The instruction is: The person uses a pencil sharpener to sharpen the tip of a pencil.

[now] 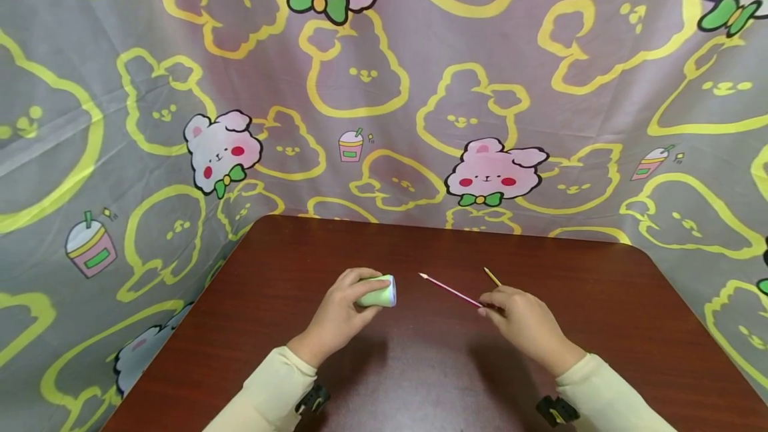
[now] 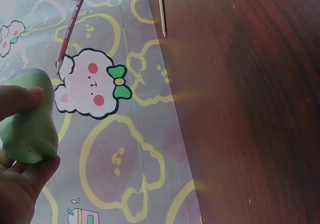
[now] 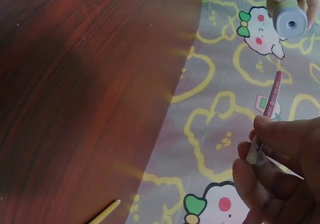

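My left hand (image 1: 341,312) grips a green pencil sharpener (image 1: 375,295) between thumb and fingers, held above the table. Its pale end, turned toward the right, has a round hole that shows in the right wrist view. My right hand (image 1: 529,323) pinches a red-pink pencil (image 1: 451,291) near its back end. The sharpened tip points left toward the sharpener, with a gap between them. On the table just beyond the right hand lies a yellow pencil (image 1: 492,276), partly hidden by that hand in the head view.
The dark brown wooden table (image 1: 420,379) has rounded far corners. A grey cloth (image 1: 414,92) with yellow outlines and pink cartoon animals hangs behind it and along both sides. Each wrist wears a black strap (image 1: 313,397).
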### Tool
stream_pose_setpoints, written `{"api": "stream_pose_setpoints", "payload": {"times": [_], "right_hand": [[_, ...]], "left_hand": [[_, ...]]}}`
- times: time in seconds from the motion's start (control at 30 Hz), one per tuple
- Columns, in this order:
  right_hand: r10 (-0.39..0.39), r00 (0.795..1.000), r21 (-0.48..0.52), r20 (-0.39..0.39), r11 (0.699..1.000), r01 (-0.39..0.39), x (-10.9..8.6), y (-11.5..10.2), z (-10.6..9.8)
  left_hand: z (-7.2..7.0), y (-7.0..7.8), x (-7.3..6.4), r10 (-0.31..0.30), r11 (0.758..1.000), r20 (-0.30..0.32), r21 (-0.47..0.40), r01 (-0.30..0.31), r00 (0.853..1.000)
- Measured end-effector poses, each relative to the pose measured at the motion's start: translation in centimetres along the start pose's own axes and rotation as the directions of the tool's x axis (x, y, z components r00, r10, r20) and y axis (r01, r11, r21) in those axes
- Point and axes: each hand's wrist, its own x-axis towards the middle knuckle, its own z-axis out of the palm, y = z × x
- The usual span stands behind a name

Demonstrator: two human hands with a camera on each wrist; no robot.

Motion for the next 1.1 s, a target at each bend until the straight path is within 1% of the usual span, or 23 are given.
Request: {"api": "stream_pose_setpoints", "payload": {"times": [0.13, 0.27, 0.47, 0.63, 0.83, 0.93, 1.1], "right_hand": [[0.053, 0.998, 0.044, 0.024, 0.998, -0.054, 0.1, 0.2, 0.2], [0.103, 0.993, 0.101, 0.053, 0.989, -0.108, 0.1, 0.2, 0.5], [0.165, 0.981, 0.171, 0.102, 0.969, -0.180, 0.1, 0.4, 1.0], [0.215, 0.969, 0.199, 0.121, 0.951, -0.236, 0.1, 0.6, 1.6], [0.254, 0.959, 0.219, 0.125, 0.936, -0.277, 0.0, 0.7, 2.2], [0.282, 0.951, 0.231, 0.129, 0.924, -0.305, 0.0, 0.7, 2.4], [0.335, 0.928, 0.251, 0.161, 0.896, -0.367, 0.0, 0.7, 2.7]], "left_hand": [[0.1, 0.0, -0.1, -0.003, 1.000, -0.004, -0.020, 0.003, 1.000], [0.2, 0.0, -0.2, -0.004, 0.999, -0.001, -0.042, 0.004, 1.000], [0.3, 0.2, -0.2, -0.016, 0.999, 0.024, -0.032, 0.016, 1.000], [0.3, 0.3, -0.2, -0.026, 0.999, 0.037, -0.028, 0.027, 0.999], [0.6, 0.2, -0.3, -0.027, 0.999, 0.043, -0.031, 0.028, 0.999], [0.7, 0.2, -0.3, -0.025, 0.999, 0.047, -0.031, 0.026, 0.999], [0.7, 0.3, -0.2, -0.019, 0.999, 0.050, -0.044, 0.021, 0.999]]}}
